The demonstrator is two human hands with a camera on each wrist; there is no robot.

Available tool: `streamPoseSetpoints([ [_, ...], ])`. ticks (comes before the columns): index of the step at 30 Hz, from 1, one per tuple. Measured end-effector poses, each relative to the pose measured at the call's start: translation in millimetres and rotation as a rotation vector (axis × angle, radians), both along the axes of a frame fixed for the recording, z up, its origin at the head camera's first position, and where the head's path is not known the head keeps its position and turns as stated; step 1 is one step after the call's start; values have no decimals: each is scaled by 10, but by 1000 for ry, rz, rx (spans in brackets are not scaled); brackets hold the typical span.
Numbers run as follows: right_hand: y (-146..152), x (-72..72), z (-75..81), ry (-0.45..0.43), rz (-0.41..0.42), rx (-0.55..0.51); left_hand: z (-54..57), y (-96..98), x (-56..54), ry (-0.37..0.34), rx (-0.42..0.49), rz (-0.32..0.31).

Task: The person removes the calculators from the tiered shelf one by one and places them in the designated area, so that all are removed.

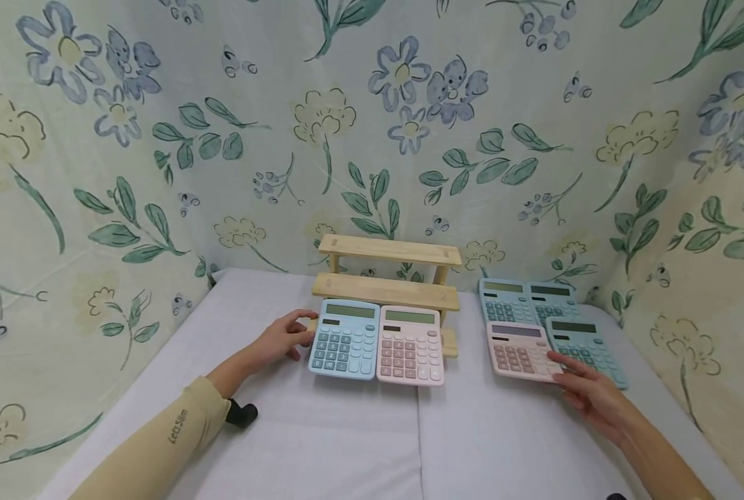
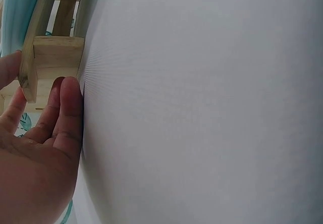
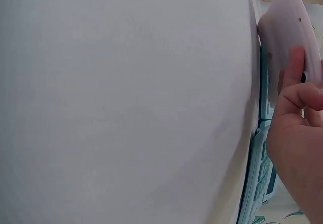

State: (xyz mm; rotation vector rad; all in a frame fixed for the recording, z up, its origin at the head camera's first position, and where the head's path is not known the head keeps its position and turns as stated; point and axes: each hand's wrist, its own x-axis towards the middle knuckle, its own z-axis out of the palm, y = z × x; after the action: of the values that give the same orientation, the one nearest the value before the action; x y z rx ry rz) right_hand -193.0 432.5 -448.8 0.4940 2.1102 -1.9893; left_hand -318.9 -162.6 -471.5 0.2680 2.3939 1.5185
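Observation:
A small stepped wooden rack (image 1: 384, 288) stands on the white-covered table. A blue calculator (image 1: 344, 340) and a pink calculator (image 1: 410, 346) lean side by side on its lowest step. My left hand (image 1: 282, 337) is at the left end of that step, thumb and finger about the board's end (image 2: 30, 80), other fingers low by the tablecloth. On the right, my right hand (image 1: 597, 396) grips a second pink calculator (image 1: 522, 351) by its lower right corner, thumb on the face and fingers against the back (image 3: 290, 37). This calculator is tilted and overlaps blue ones.
Several blue calculators (image 1: 587, 340) lie at the table's right, beneath and beside the held one. Upper rack boards (image 1: 390, 248) carry nothing. Floral cloth (image 1: 409, 139) hangs behind and at both sides. A black object (image 1: 242, 414) is at the left wrist.

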Motion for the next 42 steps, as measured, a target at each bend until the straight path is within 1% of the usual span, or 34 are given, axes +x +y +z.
streamPoseSetpoints([
  [4, 20, -40, -2, -19, -7, 61, -7, -3, -2, 0, 1, 2],
  [9, 17, -84, 8, -48, -24, 186, -13, 0, -3, 0, -1, 7],
  [12, 12, -102, 19, -58, -1, 289, -15, 0, -7, 0, -4, 5],
  [16, -1, -115, 16, -46, 56, 457, -10, -9, -9, 1, 0, 2],
  [18, -13, -115, 8, -38, 63, 509, -4, -14, -8, 1, 3, 1],
  [20, -26, -114, 5, -26, 64, 532, 2, -17, -5, 0, 5, 1],
  [25, -57, -119, 12, -15, 49, 552, 0, -18, -1, -7, 6, 4],
  [27, -69, -124, 11, -15, 52, 579, -4, -18, 0, -10, 8, 6],
  [34, -108, -141, -10, 37, 73, 747, -12, -10, 2, -17, 14, 9],
  [39, -147, -155, 6, 41, 53, 844, -7, -3, -3, -15, 13, 5],
  [42, -173, -161, 28, 35, 33, 871, -4, -4, -10, -9, 10, 4],
])
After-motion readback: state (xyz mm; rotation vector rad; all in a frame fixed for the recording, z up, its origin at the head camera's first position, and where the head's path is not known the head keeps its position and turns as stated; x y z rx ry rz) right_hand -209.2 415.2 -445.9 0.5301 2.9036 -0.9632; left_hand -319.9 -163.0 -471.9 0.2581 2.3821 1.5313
